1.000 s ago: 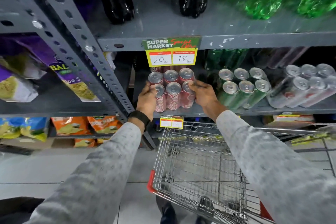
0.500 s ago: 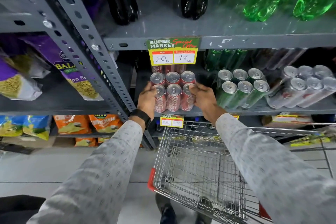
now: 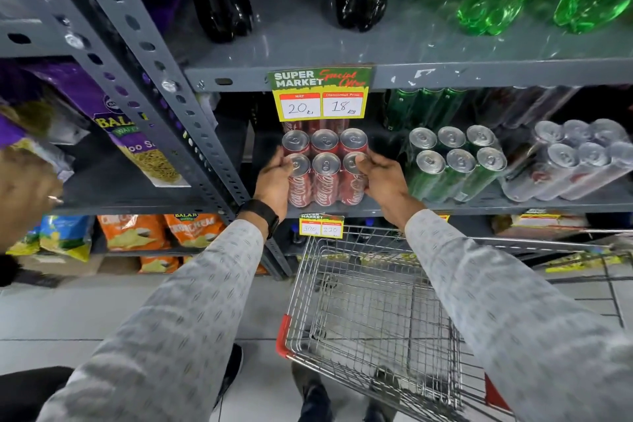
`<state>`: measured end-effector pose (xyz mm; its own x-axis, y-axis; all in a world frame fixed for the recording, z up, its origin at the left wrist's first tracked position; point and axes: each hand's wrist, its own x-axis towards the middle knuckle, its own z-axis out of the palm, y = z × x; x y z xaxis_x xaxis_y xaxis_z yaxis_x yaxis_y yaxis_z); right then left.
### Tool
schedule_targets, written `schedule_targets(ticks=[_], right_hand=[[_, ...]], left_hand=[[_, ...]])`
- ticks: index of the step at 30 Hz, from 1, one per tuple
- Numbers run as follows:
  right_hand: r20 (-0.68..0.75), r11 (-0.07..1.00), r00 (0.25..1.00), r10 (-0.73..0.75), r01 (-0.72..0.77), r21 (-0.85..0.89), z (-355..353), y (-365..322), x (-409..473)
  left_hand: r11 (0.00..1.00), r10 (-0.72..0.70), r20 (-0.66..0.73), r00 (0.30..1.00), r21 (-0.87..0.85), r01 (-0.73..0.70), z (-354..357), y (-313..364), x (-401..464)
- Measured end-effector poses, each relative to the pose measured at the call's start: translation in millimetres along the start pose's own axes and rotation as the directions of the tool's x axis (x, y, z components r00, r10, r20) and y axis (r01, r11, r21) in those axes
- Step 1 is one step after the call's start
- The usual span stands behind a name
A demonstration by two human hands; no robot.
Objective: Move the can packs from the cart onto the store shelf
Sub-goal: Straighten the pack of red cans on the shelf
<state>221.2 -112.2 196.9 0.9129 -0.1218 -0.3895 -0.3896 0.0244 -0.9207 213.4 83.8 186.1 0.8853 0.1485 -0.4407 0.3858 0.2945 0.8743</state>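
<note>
Both hands clasp the red can pack [image 3: 324,168] from either side, the left hand [image 3: 276,178] flat against its left cans and the right hand [image 3: 378,178] curled over its right edge. The pack stands upright on the store shelf [image 3: 445,205], near the front lip, straight ahead of both palms (neither nearer). Green cans [image 3: 452,161] sit just beside it. The cart [image 3: 373,312] below looks empty, so this seems the last pack.

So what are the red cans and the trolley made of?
The red cans look like thin metal: shiny silver tops with pull tabs, glossy printed sides, seemingly wrapped in clear plastic film. The trolley looks like bright steel wire mesh, with a red corner that is probably plastic.
</note>
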Motion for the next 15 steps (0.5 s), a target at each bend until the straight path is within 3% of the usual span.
schedule_targets(ticks=[15], right_hand=[[-0.001,1.0,1.0,0.018,-0.018,0.002,1,0,-5]], left_hand=[[0.999,-0.011,-0.032,0.999,0.037,0.012,-6,-5,11]])
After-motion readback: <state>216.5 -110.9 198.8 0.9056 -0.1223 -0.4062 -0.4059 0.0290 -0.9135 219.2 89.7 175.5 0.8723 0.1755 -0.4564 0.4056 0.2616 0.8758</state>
